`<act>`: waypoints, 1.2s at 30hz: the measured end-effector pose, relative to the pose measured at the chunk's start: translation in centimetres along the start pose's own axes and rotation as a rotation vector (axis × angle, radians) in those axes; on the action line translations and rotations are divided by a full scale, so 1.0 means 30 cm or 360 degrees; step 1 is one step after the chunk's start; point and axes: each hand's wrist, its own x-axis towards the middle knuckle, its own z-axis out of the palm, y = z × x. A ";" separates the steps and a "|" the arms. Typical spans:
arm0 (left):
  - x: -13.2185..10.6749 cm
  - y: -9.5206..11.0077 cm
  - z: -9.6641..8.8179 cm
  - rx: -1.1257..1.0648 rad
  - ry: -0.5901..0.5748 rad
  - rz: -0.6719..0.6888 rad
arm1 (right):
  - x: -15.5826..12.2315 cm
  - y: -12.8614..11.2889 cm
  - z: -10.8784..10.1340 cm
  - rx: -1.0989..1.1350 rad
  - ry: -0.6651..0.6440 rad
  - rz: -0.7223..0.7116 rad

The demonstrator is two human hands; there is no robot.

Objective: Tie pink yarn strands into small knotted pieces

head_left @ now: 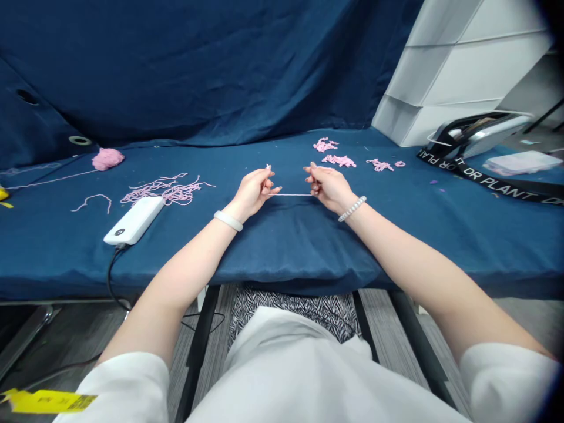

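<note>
A strand of pink yarn (293,195) runs straight and level between my two hands, just above the blue cloth. My left hand (256,189) is closed on one end, its thumb and fingers pinched. The other end sits in the closed fingers of my right hand (328,187). Beyond my right hand lie small bunches of knotted pink yarn (338,160), in several pieces. To the left, a loose heap of cut pink strands (176,191) rests on the cloth, partly behind a white power bank (136,222).
A pink yarn ball (108,159) sits at the back left, its tail running left. One loose strand (93,201) lies nearby. White stacked boxes (458,64) stand at the back right, beside an open bag (480,132) with a black lettered strap (497,182). A cable (109,276) hangs over the table edge.
</note>
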 end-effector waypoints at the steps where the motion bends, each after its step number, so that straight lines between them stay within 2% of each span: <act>1: -0.005 0.002 0.002 -0.0002 -0.0021 0.0013 | 0.001 -0.009 -0.003 0.0101 0.0014 0.0041; 4: -0.020 0.010 0.010 -0.0004 -0.0111 0.0009 | 0.014 -0.038 -0.023 0.0334 0.0144 0.0144; 6: -0.029 0.015 0.016 0.0029 -0.0192 -0.0012 | 0.024 -0.054 -0.035 0.0370 0.0236 0.0152; 8: -0.035 0.015 0.021 0.0087 -0.0274 -0.0045 | 0.027 -0.061 -0.036 0.0310 0.0282 0.0094; 11: -0.040 0.008 0.027 0.0189 -0.0323 -0.0085 | 0.011 -0.051 -0.015 0.0035 0.0280 -0.0138; 14: -0.040 -0.003 0.033 0.0238 -0.0270 -0.0056 | -0.022 -0.023 0.019 -0.0361 0.0127 -0.0357; 18: -0.040 -0.022 0.038 0.0177 -0.0163 0.0035 | -0.073 0.011 0.058 -0.0752 -0.0278 -0.0537; 20: -0.041 -0.039 0.040 0.0126 -0.0179 0.0037 | -0.097 0.018 0.071 -0.0860 -0.0428 -0.0620; 23: -0.043 -0.066 0.044 0.0032 -0.0268 -0.0011 | -0.124 0.017 0.085 -0.0869 -0.0514 -0.0673; 27: -0.048 -0.084 0.053 -0.0103 -0.0317 -0.0070 | -0.139 0.016 0.096 -0.0691 -0.0528 -0.0646; 36: -0.075 -0.060 0.079 -0.0155 -0.0363 -0.0053 | -0.138 0.030 0.106 -0.0297 -0.0490 -0.0259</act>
